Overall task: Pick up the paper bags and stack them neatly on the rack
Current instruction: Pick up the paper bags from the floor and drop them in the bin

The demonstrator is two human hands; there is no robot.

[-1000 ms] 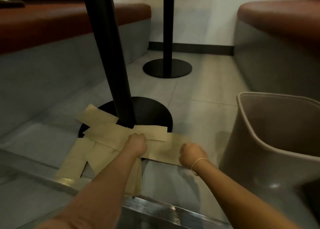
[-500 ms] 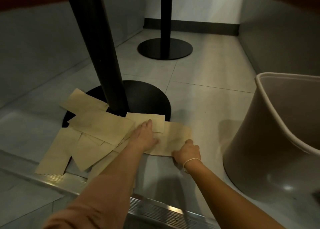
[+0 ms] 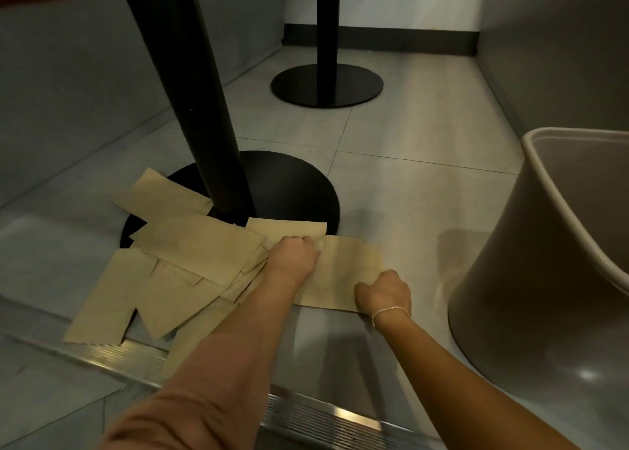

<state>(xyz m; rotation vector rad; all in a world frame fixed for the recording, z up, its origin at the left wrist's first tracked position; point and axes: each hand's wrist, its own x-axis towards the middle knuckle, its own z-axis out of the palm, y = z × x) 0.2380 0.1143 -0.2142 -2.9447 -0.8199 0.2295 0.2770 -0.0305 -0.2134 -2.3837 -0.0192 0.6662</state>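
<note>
Down low, both hands' fingers curl onto one paper bag point(image 3: 343, 272) beside the beige bin point(image 3: 544, 279), its contents unseen.

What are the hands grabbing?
Both hold one flat paper bag: left hand grips its far left edge, right hand its near right corner.

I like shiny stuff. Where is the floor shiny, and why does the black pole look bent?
Head view: glare glints on the metal floor strip and beside the bin; the wide-angle lens tilts the near table pole; dim light, hands slightly soft.
</note>
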